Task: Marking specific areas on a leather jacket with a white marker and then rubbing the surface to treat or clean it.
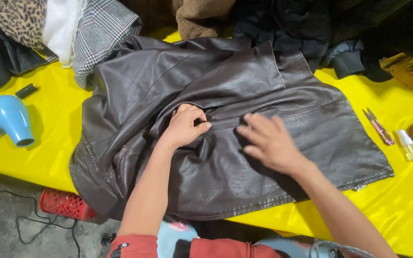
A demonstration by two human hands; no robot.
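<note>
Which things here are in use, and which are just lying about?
In use: brown leather jacket, left hand pinching a fold, right hand flat on it.
Lying about: blue hair dryer, snips, small bottle, piled clothes, red basket.

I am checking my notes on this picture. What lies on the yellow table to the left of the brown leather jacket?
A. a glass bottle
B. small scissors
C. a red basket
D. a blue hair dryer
D: the blue hair dryer lies on the yellow table, left of the jacket.
</note>
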